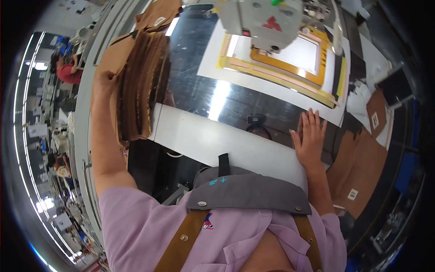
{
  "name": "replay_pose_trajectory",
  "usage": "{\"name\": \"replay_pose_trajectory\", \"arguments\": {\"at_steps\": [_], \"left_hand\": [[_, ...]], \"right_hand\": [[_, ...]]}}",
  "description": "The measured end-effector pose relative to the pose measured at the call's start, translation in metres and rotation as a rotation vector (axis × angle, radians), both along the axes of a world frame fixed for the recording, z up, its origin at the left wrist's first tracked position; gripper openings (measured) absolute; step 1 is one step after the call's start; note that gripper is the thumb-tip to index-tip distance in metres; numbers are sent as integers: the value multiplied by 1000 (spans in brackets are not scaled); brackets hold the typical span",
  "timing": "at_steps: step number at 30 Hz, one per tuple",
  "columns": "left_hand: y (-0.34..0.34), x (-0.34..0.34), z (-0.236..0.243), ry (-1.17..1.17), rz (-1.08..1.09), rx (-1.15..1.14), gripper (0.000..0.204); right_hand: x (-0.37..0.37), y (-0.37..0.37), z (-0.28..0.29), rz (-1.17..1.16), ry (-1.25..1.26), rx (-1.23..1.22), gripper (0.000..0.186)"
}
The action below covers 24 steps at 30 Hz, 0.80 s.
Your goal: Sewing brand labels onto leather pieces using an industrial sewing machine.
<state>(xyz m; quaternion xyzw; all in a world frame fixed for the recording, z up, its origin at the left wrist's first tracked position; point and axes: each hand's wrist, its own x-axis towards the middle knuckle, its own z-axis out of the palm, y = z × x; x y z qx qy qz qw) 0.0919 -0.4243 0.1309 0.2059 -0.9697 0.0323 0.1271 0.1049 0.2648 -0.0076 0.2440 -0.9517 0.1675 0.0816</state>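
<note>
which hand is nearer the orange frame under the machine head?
Right. The right hand lies flat on the table just below the orange frame. The left hand is far off to the left, holding a stack of brown pieces.

Glossy black worktable top (199,86) reflecting a ceiling strip light; grey machine head (263,20) at its far edge; crowded workshop benches (50,136) left.

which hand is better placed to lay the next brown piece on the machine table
Left, probably. The left hand already grips the stack of brown cut pieces raised beside the table, while the right hand lies flat and empty on the glossy table, near the orange frame.
</note>
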Motion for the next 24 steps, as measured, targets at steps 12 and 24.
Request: {"name": "replay_pose_trajectory", "arguments": {"at_steps": [12, 24], "left_hand": [[208, 41, 2, 629, -361, 999, 5], [433, 71, -119, -474, -900, 1354, 13]], "right_hand": [[1, -25, 20, 50, -322, -551, 45], [-81, -7, 26, -238, -1048, -1351, 42]]}}
